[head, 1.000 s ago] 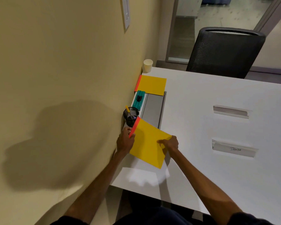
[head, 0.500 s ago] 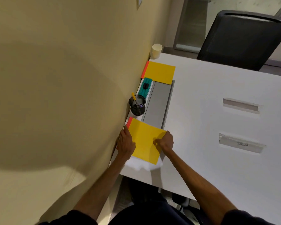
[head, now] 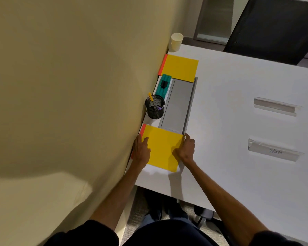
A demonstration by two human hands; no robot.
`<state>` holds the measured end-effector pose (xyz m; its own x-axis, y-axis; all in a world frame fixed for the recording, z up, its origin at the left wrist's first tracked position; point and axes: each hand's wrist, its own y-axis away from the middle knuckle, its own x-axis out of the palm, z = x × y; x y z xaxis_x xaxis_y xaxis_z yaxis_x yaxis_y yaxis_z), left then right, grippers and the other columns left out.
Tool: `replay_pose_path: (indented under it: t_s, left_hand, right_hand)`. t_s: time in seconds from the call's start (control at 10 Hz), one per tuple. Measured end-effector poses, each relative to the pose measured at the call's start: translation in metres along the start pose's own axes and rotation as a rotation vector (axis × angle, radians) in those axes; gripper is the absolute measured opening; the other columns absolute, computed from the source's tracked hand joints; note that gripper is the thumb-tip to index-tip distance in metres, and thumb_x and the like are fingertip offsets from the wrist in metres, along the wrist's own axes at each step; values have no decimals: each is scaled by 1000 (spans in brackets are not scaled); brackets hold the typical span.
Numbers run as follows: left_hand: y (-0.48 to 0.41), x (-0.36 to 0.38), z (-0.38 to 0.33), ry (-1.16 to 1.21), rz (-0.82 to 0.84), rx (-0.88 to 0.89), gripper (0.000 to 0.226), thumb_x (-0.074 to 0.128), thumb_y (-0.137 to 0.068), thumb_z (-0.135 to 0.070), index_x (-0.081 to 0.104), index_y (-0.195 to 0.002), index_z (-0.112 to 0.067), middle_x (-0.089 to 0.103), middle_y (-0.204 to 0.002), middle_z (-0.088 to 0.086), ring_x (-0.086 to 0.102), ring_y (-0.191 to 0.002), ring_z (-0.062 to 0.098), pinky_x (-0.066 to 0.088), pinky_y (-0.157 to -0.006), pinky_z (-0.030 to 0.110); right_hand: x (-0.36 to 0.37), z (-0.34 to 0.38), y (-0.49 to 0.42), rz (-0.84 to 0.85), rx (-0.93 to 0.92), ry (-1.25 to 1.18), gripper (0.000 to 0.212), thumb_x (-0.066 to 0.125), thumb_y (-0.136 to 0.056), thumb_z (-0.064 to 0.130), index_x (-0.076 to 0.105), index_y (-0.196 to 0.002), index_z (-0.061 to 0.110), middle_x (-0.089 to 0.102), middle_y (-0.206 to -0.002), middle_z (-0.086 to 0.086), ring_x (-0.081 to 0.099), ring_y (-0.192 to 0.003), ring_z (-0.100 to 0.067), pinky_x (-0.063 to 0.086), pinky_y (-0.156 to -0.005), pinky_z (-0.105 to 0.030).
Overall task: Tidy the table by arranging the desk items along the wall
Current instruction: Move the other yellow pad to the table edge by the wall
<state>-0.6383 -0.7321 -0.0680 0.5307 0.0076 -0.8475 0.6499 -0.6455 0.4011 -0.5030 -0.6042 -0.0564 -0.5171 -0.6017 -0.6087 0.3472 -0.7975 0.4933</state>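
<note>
Reaching forward from the bottom of the frame, both bare arms meet at a yellow pad lying flat on the white table, left of centre. The left hand lies palm-down on the pad's wall-side edge, fingers loosely spread, pressing rather than gripping; the right hand rests on the pad's right edge with fingers curled at its upper corner. The pad's orange spine sits against the beige wall. Just above it in the frame stands a black mesh cup holding a yellow pen, then a teal stapler, both between the wall and a grey recessed tray. A second yellow pad lies further up along the wall, and a paper cup stands at the table's far corner. Two clear name holders lie well apart to the right, and a black chair fills the upper right. Half a second ago the pad was skewed, its spine angled off the wall; now it is squared up and flush, with both hands spread further apart on its edges.
</note>
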Motion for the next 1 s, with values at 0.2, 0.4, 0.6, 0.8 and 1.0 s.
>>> replay_pose_path:
  t_s: [0.2,0.4,0.6,0.8,1.0]
  left_hand:
    - [2,5,4,-113,152,110,82,53,-95,-51,11,-158,-19,-1,-167,8,-2,-155,26,11,-126,43]
    - [0,5,8,-208,192,142,99,53,-88,-65,1,-159,-18,-9,-166,9,-7,-155,27,6,-126,48]
    - [-5,0,11,-205,192,138,99,53,-89,-64,0,-159,-18,-9,-166,9,-7,-155,27,6,-126,47]
    - [-6,0,11,-178,206,132,99,54,-89,-62,-1,-158,-18,-11,-166,9,-9,-155,26,4,-126,47]
    - [-7,-2,9,-220,225,135,99,54,-90,-61,-2,-158,-17,-11,-166,11,-8,-154,28,6,-126,48]
  right_hand:
    - [13,-11,18,87,-171,189,93,83,-79,28,30,-153,9,26,-156,-17,27,-146,-33,34,-115,-40]
    - [27,-11,24,158,-217,274,99,82,-77,40,28,-155,13,5,-166,-13,5,-155,-30,23,-123,-43]
    - [29,-2,18,180,-223,292,100,83,-77,37,27,-156,13,5,-166,-12,6,-155,-31,28,-123,-43]
    - [31,-1,17,156,-213,299,98,83,-77,37,28,-155,13,7,-166,-11,7,-155,-31,25,-124,-43]
    - [30,-2,17,169,-210,311,98,82,-78,37,27,-156,16,5,-166,-11,4,-155,-30,25,-123,-43]
